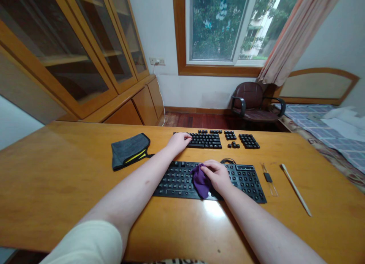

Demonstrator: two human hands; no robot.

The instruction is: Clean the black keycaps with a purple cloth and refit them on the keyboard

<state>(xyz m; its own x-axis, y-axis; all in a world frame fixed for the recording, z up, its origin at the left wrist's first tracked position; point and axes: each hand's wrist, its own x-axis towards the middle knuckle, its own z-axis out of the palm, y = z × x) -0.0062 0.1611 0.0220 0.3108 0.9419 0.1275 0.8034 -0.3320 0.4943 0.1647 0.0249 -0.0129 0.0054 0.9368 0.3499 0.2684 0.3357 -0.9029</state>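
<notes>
My right hand [218, 175] rests on the middle of the black keyboard [176, 178], which lies flat at the near edge of the worktop [57, 180]; its fingers are closed together and bunched around a purple cloth [200, 182], pressing it down onto the key field. The cloth is wadded, not spread; I judge that this gives a firm pad under the fingertips and keeps the pressure on a small patch. It sits just left of the hand and covers several keys, touching the board.

My left hand [179, 141] reaches farther out, to the left end of the black keycaps [209, 139] set out in rows and blocks beyond the keyboard; its fingers lie loosely together, palm down, on the nearest caps. I see nothing pinched in them, though their undersides are hidden. The caps are laid in keyboard order, presumably so that each one's place stays known.

A dark cable [227, 160] loops just behind the keyboard. To the right, apart from the board, lie a small black tool [268, 177] and a pale stick [295, 188], both within the right hand's reach. A grey pouch [129, 150] lies to the left, well clear of both hands. Beyond the worktop stand an armchair [251, 100] and a bed [327, 131].
</notes>
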